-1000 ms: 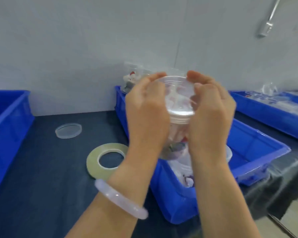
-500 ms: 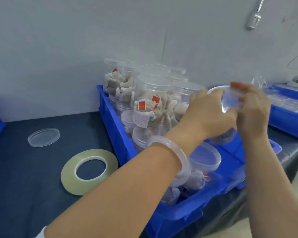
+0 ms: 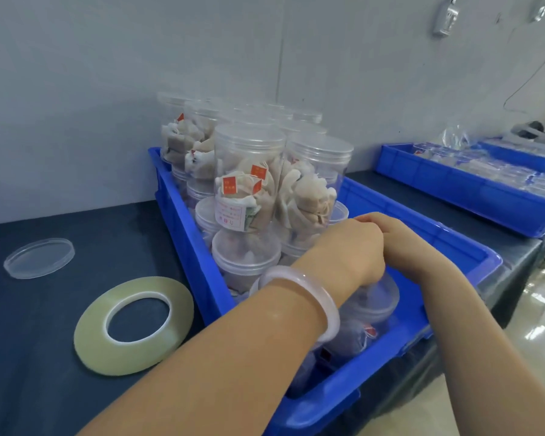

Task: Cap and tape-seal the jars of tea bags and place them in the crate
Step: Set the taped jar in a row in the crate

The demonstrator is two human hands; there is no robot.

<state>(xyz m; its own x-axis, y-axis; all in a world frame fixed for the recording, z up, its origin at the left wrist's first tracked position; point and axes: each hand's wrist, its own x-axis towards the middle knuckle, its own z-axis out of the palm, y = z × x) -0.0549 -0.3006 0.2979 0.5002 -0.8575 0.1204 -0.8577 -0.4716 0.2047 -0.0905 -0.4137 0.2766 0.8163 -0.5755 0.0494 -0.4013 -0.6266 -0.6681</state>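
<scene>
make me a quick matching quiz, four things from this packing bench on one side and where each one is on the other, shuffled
Things
1. tape roll
2. loose lid
3. bracelet
4. held jar

Places
a. on the table, far left, away from the crate
b. in the crate's near end, gripped by the left hand
c. flat on the table, close beside the crate's left wall
d. round the left wrist

Pairs: 1-c, 2-a, 3-d, 4-b
</scene>
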